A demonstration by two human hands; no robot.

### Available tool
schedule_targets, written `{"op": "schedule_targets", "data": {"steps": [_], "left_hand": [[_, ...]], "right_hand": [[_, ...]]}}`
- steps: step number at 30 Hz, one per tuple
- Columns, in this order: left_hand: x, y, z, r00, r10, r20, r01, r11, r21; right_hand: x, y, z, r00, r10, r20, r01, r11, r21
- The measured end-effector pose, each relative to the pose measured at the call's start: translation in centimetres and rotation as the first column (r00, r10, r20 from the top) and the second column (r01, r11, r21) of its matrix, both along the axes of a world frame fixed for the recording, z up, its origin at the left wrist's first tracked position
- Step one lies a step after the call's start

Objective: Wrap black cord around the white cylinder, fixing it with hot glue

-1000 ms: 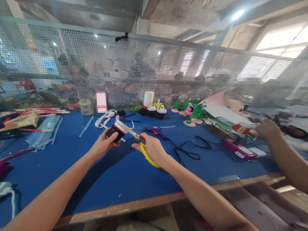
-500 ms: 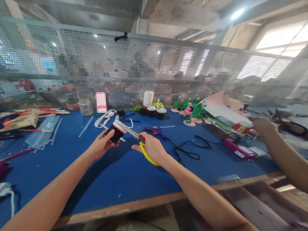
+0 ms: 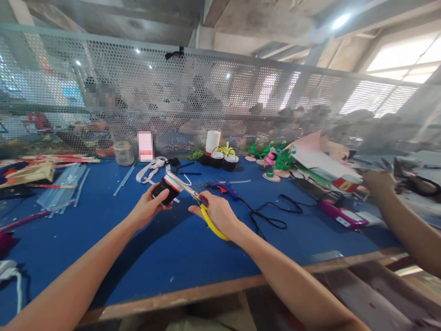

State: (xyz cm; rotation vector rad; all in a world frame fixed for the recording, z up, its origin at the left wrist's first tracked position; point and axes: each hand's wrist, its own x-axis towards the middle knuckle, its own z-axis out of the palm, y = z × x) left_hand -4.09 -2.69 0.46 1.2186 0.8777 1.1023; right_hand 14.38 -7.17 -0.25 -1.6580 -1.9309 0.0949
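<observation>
My left hand (image 3: 151,207) is wrapped round a black paper cup (image 3: 166,187) with a white band and a thin red line near its rim; the cup is tilted. My right hand (image 3: 218,211) grips yellow-handled scissors (image 3: 214,225). Their blades reach left to the cup's rim, where a thin white strip curls away. Whether the blades are closed there, I cannot tell. Behind the cup, a white ribbon (image 3: 146,172) lies in loops on the blue table (image 3: 151,271).
Right of the scissors lies a blue glue gun (image 3: 222,187) with a black cord. Two small black buckets (image 3: 230,162) and stacked white cups (image 3: 213,141) stand at the back. Clear glue sticks (image 3: 64,188) lie left. A co-worker's arm (image 3: 406,216) reaches in from the right.
The cup has turned slightly in my left hand, and the white strip at its rim now curls differently. My right hand and the scissors stay nearly in place.
</observation>
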Motion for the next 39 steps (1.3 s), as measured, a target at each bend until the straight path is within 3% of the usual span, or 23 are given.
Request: {"op": "schedule_targets", "data": {"steps": [11, 30, 35, 39], "left_hand": [[-0.31, 0.36, 0.0, 0.997, -0.03, 0.064, 0.034, 0.998, -0.06], [0.05, 0.21, -0.43, 1.0, 0.017, -0.001, -0.017, 1.0, 0.027], [0.07, 0.21, -0.19, 0.997, 0.028, 0.071, -0.027, 1.0, -0.007], [-0.22, 0.34, -0.08, 0.996, -0.034, 0.08, 0.041, 0.995, -0.091]], "right_hand": [[0.22, 0.03, -0.02, 1.0, -0.002, 0.004, 0.002, 1.0, -0.01], [0.11, 0.14, -0.34, 1.0, -0.004, 0.021, 0.004, 1.0, 0.004], [0.2, 0.27, -0.3, 0.998, -0.025, 0.049, 0.025, 1.0, -0.002], [0.2, 0.15, 0.0, 0.999, -0.019, 0.035, 0.02, 1.0, -0.023]]}}
